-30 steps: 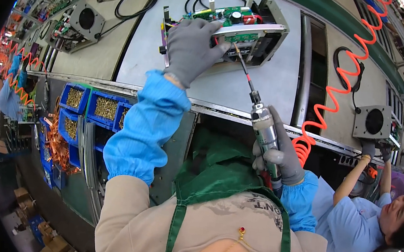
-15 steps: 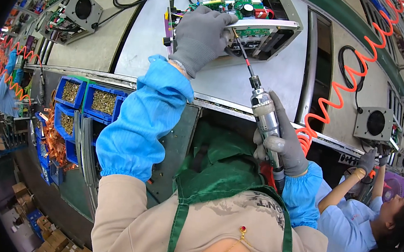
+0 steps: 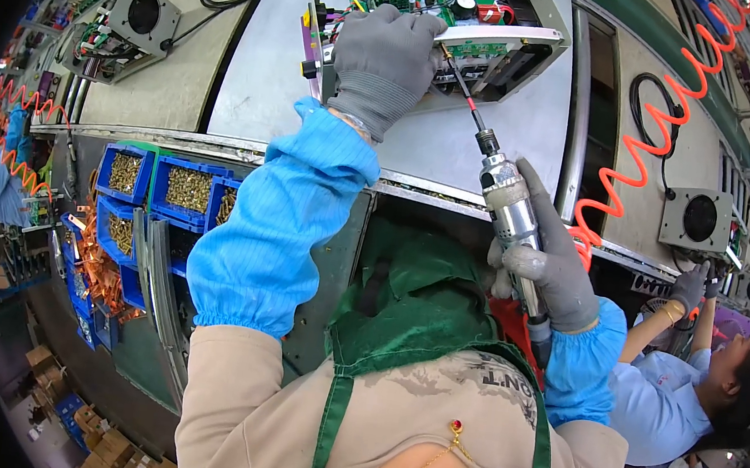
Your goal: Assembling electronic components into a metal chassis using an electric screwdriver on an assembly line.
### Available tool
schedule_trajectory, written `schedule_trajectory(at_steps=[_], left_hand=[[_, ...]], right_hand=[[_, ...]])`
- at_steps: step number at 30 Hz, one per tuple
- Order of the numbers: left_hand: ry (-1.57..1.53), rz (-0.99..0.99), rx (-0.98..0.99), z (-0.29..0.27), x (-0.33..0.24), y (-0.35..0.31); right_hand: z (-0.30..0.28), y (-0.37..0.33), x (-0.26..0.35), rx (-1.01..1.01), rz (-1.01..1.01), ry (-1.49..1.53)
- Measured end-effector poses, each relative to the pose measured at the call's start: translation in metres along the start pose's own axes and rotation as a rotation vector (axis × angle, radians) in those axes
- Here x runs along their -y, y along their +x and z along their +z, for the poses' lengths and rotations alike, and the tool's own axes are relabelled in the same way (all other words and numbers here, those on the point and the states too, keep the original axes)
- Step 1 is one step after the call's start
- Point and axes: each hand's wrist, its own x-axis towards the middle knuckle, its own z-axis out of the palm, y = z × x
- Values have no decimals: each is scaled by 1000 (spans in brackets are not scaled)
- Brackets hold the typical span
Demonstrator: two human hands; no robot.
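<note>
My right hand (image 3: 544,263), in a grey glove, is wrapped around a silver air screwdriver (image 3: 513,205). Its long bit slants up and left, and the tip meets the near side of an open metal chassis (image 3: 504,36) just below a pale bar. Green circuit boards (image 3: 465,8) fill the chassis, with red and black parts on them. My left hand (image 3: 386,57), also gloved, grips the near edge of the chassis beside the bit's tip. Its fingertips are partly hidden behind the bar.
Blue bins (image 3: 186,189) of small brass-coloured fasteners stand at the left, near copper-coloured pieces (image 3: 101,274). A coiled orange air hose (image 3: 631,165) hangs at the right. Units with fans (image 3: 698,218) sit on both sides of the bench. A co-worker (image 3: 678,394) works at the right.
My left hand has shifted slightly right, its fingers now more curled over the chassis edge. The screwdriver and my right hand appear a little farther right and lower; the bit stays at the chassis.
</note>
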Motion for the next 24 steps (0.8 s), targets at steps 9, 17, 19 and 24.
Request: schedule_trajectory(at_steps=[9,17,19,24], left_hand=[[30,-15,21,-3,-3,0],[43,6,10,-4,-1,-2],[40,4,5,-3,-2,-1],[37,12,20,-2,-1,3]], right_hand=[[26,-12,26,-122,-21,-492],[23,-19,53,-19,76,-419],[15,-19,47,4,104,-353],[19,-14,48,10,-227,-781]])
